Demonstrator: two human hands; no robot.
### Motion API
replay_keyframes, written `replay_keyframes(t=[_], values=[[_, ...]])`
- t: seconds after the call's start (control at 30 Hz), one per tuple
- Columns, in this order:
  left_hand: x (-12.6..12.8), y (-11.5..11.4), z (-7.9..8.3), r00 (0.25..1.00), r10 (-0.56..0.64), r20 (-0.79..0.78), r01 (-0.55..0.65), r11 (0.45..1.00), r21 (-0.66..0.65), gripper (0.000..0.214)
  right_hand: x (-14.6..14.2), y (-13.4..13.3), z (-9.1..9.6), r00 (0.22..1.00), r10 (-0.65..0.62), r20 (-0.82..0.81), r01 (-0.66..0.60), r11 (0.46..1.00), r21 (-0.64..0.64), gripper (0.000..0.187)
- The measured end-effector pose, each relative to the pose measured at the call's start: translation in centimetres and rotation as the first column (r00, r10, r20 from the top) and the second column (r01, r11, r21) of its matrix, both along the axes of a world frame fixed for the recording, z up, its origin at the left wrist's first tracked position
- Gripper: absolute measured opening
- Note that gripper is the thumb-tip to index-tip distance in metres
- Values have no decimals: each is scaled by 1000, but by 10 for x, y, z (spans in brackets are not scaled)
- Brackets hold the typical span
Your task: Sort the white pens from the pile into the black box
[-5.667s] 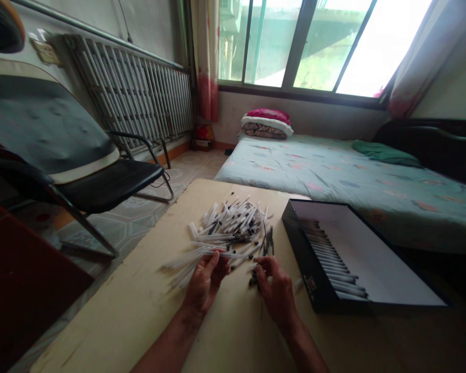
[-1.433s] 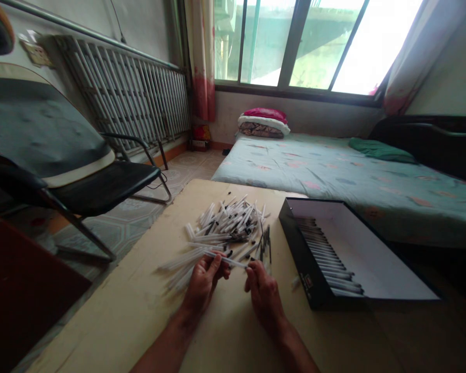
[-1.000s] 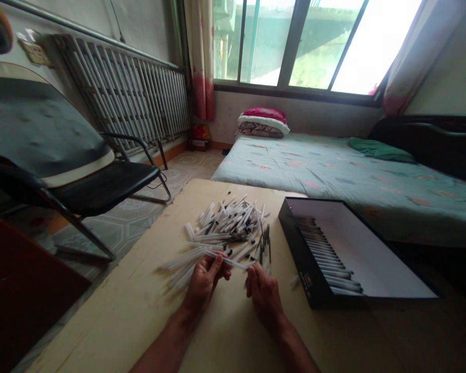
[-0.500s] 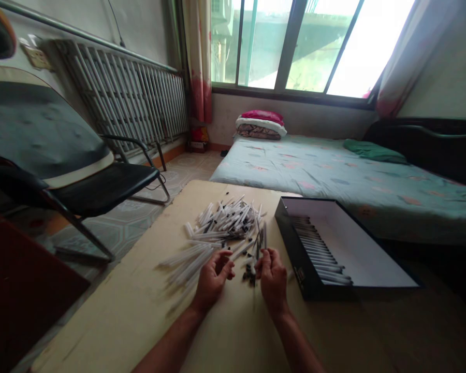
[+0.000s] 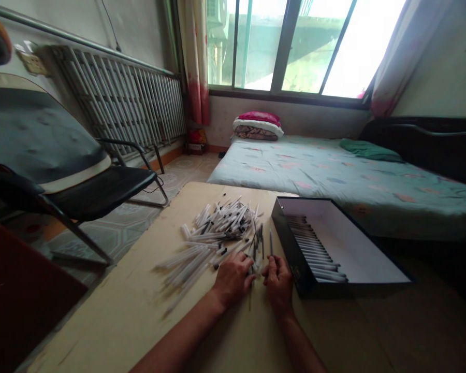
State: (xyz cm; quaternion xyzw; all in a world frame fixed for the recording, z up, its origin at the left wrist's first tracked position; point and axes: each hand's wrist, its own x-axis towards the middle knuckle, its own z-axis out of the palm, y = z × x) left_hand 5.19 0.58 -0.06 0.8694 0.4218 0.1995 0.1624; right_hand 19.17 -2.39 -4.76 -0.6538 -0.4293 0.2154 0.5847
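Note:
My right hand [image 5: 278, 280] is closed around a slim grey pen [image 5: 271, 242], which points away from me beside the box. My left hand [image 5: 235, 277] is low over the table near small black and clear pen parts, its fingers curled together; what they hold, if anything, is hidden. Just beyond the hands, several thin dark refills [image 5: 258, 241] lie on the table. A heap of clear pen barrels and black pieces [image 5: 233, 220] is spread behind them. Longer clear tubes [image 5: 188, 264] lie left of my left hand.
A black box [image 5: 300, 269] with a white inside stands right of my right hand, a row of pens [image 5: 314, 248] along its left side. The pale table [image 5: 140, 311] borders a bed [image 5: 303, 160]. A black chair [image 5: 101, 184] stands at the left.
My left hand has moved right, in to the small parts near my right hand. My right hand has shifted slightly right towards the box with the pen. The view has turned slightly.

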Motion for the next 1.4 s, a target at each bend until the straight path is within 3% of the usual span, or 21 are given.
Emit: replay_keyframes(t=[0.13, 0.57, 0.67, 0.77, 0.87, 1.0, 1.07, 1.13, 1.2, 1.4], values=[[4, 4, 0, 999, 21, -50, -19, 999, 35, 10, 1, 0, 1, 1000, 14, 24, -15, 1000, 5, 36], [13, 11, -4, 976, 197, -90, -196, 980, 13, 10, -2, -2, 9, 997, 2, 72, -1, 1000, -4, 36], [10, 15, -4, 975, 223, 8, -223, 975, 13, 7, -1, -1, 8, 998, 5, 66, -6, 1000, 10, 37], [-2, 19, -5, 946, 240, 217, -242, 970, -18, 5, -1, -2, 8, 997, 14, 70, -15, 1000, 11, 35], [-21, 22, -5, 820, 324, 471, -230, 941, -247, 6, -4, -5, 10, 985, 21, 174, -27, 999, 29, 30], [-45, 21, -5, 517, 528, 674, -55, 806, -589, 22, -15, -14, 13, 903, 104, 417, -148, 986, 73, 23], [-55, 19, -5, 356, 611, 707, 43, 745, -665, 28, -21, -18, 15, 863, 161, 478, -228, 970, 86, 22], [-60, 17, -5, 247, 649, 719, 119, 716, -687, 32, -27, -22, 16, 836, 213, 505, -297, 951, 90, 22], [-63, 14, -5, 198, 656, 728, 176, 707, -685, 30, -30, -25, 17, 820, 249, 515, -341, 936, 90, 20], [-61, 15, -7, 188, 648, 738, 220, 704, -675, 25, -34, -27, 21, 797, 279, 535, -374, 924, 76, 18]])
